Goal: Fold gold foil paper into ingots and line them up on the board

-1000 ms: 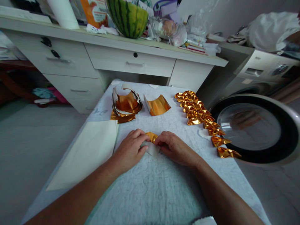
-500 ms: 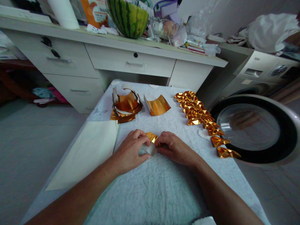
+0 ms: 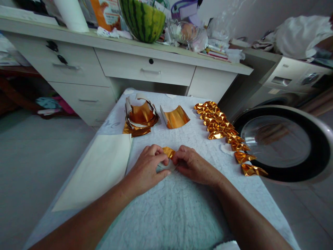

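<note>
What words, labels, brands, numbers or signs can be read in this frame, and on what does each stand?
No text can be read for certain.
Orange package: pale label with markings, too blurred to read.
Washing machine: small mark on the front panel, too small and blurred to read.
Tablecloth: grey, script-like mark near the left edge; cannot tell if it is lettering.
Gold foil piece: no lettering shows.

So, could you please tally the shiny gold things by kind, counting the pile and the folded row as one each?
Held piece: 1
Loose curved sheet: 1
Pile of curved sheets: 1
Row of folded pieces: 1
Total: 4
</note>
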Demonstrator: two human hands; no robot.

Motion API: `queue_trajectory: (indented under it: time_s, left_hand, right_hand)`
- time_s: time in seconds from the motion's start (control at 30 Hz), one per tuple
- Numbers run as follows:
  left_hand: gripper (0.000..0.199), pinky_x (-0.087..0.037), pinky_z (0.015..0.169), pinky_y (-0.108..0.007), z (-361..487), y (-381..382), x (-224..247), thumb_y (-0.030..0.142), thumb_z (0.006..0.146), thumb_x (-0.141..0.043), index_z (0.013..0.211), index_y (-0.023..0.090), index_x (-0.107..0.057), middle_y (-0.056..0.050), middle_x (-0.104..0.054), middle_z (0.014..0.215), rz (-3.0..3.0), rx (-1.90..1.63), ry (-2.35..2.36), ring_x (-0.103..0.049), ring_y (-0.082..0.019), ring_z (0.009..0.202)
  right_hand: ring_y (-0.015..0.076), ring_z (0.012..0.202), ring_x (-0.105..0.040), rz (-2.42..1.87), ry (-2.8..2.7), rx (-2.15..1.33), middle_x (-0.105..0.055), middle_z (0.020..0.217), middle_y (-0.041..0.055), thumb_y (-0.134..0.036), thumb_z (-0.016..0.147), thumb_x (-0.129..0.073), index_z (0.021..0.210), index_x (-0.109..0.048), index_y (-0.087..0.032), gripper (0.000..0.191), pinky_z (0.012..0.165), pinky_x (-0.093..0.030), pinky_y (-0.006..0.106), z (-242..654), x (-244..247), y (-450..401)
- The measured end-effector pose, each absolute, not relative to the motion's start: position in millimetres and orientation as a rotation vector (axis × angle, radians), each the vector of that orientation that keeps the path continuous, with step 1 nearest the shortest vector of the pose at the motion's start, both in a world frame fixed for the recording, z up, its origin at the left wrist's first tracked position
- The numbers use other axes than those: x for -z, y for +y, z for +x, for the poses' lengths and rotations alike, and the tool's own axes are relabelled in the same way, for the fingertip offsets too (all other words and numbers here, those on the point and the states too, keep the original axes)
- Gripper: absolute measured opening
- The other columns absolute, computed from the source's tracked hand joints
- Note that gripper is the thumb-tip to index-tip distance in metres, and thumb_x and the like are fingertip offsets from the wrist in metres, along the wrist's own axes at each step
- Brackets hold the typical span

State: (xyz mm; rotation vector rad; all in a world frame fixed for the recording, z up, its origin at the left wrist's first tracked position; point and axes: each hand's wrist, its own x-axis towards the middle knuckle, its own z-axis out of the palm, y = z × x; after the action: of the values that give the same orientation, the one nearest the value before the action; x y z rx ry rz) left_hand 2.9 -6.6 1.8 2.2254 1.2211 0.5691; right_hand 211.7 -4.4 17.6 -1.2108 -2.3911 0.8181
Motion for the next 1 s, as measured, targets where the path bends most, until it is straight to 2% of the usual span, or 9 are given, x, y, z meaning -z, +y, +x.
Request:
queue_trajectory:
  time_s: [0.1,0.27,0.43,0.57,0.7,1.0]
  left_hand:
    - [0.016,-0.042,0.094,-0.042,3,-7,0,0.022,0.072,-0.073,0.082,0.021,-0.061,-0.004,-0.052,0.107,2.227,-0.578,1.224,-0.049,-0.024,0.106]
    - [0.016,-0.043,0.089,-0.041,5,-8,-1,0.022,0.073,-0.073,0.084,0.022,-0.061,-0.004,-0.055,0.103,2.245,-0.56,1.225,-0.049,-0.024,0.101]
    - [0.012,-0.041,0.086,-0.041,8,-8,-6,0.023,0.075,-0.072,0.082,0.022,-0.062,-0.002,-0.059,0.096,2.264,-0.512,1.225,-0.051,-0.024,0.097]
    - [0.003,-0.04,0.084,-0.039,8,-7,-5,0.024,0.082,-0.065,0.08,0.022,-0.064,-0.002,-0.061,0.091,2.26,-0.535,1.199,-0.052,-0.022,0.093]
    - [0.01,-0.04,0.082,-0.038,7,-5,-4,0.024,0.087,-0.059,0.082,0.022,-0.067,-0.002,-0.062,0.088,2.261,-0.536,1.185,-0.053,-0.021,0.091]
    - [0.007,-0.04,0.081,-0.038,9,-8,-5,0.021,0.083,-0.061,0.076,0.021,-0.063,-0.002,-0.061,0.088,2.282,-0.529,1.234,-0.052,-0.022,0.09]
  right_hand:
    - [0.0145,0.082,-0.05,-1.207,-2.372,-0.822,-0.056,0.086,0.0,-0.002,0.072,-0.06,0.081,-0.056,-0.019,0.02,0.076,-0.036,0.027,211,-18,-5]
    - [0.013,0.076,-0.05,-1.252,-2.279,-0.883,-0.057,0.081,-0.0025,-0.004,0.073,-0.062,0.092,-0.054,-0.019,0.026,0.072,-0.036,0.026,208,-18,-7]
    - [0.0133,0.077,-0.052,-1.264,-2.334,-0.823,-0.06,0.082,-0.0006,-0.003,0.074,-0.063,0.083,-0.06,-0.018,0.018,0.072,-0.037,0.025,207,-16,-5]
    - [0.0136,0.078,-0.054,-1.204,-2.372,-0.797,-0.061,0.081,0.0,-0.006,0.08,-0.061,0.081,-0.063,-0.018,0.012,0.075,-0.039,0.026,208,-18,-4]
    - [0.0141,0.08,-0.055,-1.189,-2.385,-0.812,-0.063,0.083,0.0018,-0.013,0.088,-0.058,0.084,-0.066,-0.017,0.01,0.076,-0.039,0.027,208,-19,-4]
    - [0.0129,0.073,-0.052,-1.303,-2.306,-0.733,-0.061,0.076,-0.0011,-0.015,0.084,-0.062,0.083,-0.06,-0.018,0.004,0.071,-0.035,0.026,201,-12,-6]
